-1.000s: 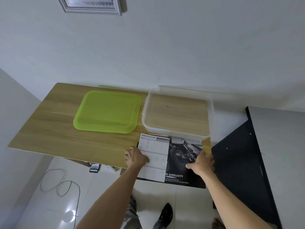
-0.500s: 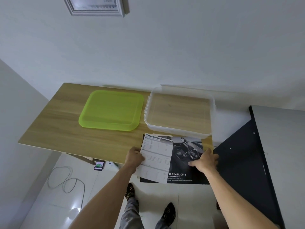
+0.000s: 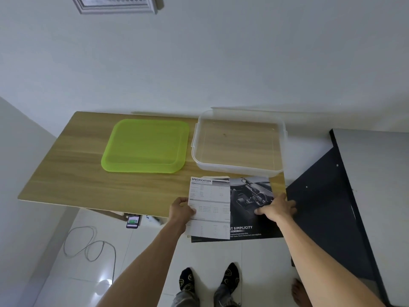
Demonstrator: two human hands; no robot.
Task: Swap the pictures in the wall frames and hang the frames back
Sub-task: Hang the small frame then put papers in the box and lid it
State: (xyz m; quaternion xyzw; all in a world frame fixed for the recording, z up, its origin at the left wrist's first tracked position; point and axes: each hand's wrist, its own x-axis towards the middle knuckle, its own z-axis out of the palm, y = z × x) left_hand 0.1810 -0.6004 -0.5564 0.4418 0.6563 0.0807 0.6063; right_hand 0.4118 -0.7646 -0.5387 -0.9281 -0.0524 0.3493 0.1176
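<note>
A white specification sheet [image 3: 210, 204] lies over a dark car-interior picture [image 3: 250, 218] at the front right of the wooden table [image 3: 88, 180], both hanging past its edge. My left hand [image 3: 180, 209] pinches the white sheet's left edge, thumb on top. Flat on the dark picture near its right side rests my right hand [image 3: 276, 207], fingers spread. A silver picture frame [image 3: 115, 5] hangs on the wall at the top left, cut off by the view's edge.
A green lid [image 3: 146, 147] and a clear plastic box [image 3: 239, 145] sit side by side on the table. A black cabinet [image 3: 332, 209] stands to the right. Below, a phone [image 3: 133, 221], a cable [image 3: 88, 247] and feet are on the white floor.
The two pictures have slid toward me, further over the table's edge. My left hand went from lying on the white sheet to pinching its left edge. The view shifted left.
</note>
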